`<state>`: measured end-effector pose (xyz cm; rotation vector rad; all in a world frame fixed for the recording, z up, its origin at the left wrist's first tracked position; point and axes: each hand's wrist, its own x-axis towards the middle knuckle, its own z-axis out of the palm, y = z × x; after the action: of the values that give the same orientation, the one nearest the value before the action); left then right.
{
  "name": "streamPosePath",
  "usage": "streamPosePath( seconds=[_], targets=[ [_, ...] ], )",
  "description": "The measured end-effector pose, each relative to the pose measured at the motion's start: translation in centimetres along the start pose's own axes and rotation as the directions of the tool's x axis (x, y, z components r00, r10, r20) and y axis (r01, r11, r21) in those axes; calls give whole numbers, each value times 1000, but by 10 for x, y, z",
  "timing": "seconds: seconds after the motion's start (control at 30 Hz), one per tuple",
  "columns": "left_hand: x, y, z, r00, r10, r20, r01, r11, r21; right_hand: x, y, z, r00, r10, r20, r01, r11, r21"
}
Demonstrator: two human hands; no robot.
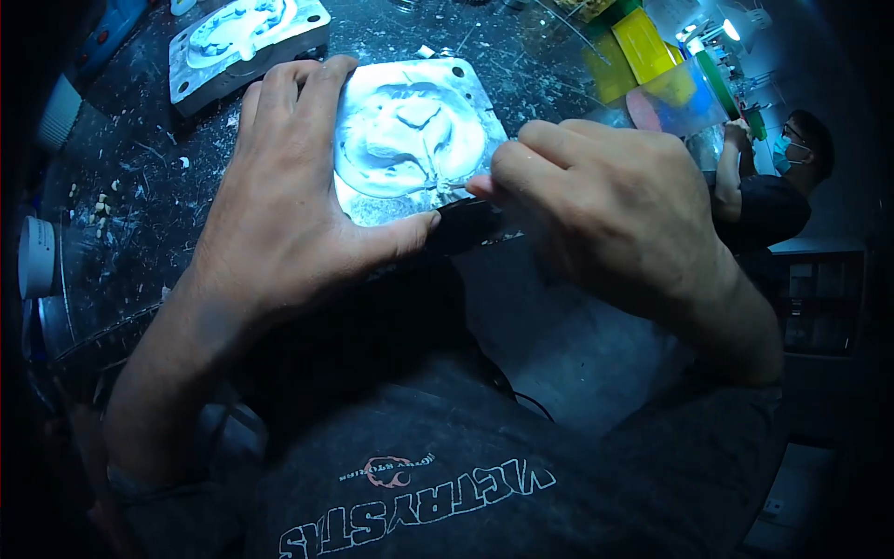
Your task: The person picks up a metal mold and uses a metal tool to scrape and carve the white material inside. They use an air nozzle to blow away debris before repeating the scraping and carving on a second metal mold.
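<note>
A square metal mould half lies brightly lit at the table's front edge. Its rounded hollow is coated in white and has a raised shape in the middle. My left hand is clasped round its left side, fingers along the far left edge and thumb along the front edge. My right hand is closed in a fist at the mould's right front corner. From it a thin metal tool reaches the channel near the front of the hollow; my fingers hide its handle. Small crumbs lie around the tip.
A second mould half rests at the back left. Pale crumbs dot the dark, scratched table. A white tub is at far left, a yellow bin at back right. Another person works at the right.
</note>
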<state>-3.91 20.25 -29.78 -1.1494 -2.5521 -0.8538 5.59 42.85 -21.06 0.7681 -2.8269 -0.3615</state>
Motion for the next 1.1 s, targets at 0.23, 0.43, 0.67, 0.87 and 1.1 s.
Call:
streamPosePath(
  seconds=[0.23, 0.43, 0.67, 0.87, 1.1],
  targets=[
    [-2, 9, 2, 998, -61, -31, 61, 998, 9, 8, -22, -20, 991, 24, 135, 9, 970, -243],
    [-5, 5, 3, 998, -36, -42, 36, 999, -7, 7, -28, -13, 999, -10, 35, 18, 973, -231],
    [0, -3, 4, 999, 27, -46, -27, 1000, -4, -4, -4, 21, 985, -49, -163, 52, 998, 16],
    [3, -5, -2, 998, 60, 8, -59, 998, -12, -3, 6, 49, 924, -128, -361, 147, 989, 25],
    [4, -13, -2, 996, 83, 31, -82, 997, -12, 11, 38, 69, 829, -358, -429, 388, 922, -21]
  ],
)
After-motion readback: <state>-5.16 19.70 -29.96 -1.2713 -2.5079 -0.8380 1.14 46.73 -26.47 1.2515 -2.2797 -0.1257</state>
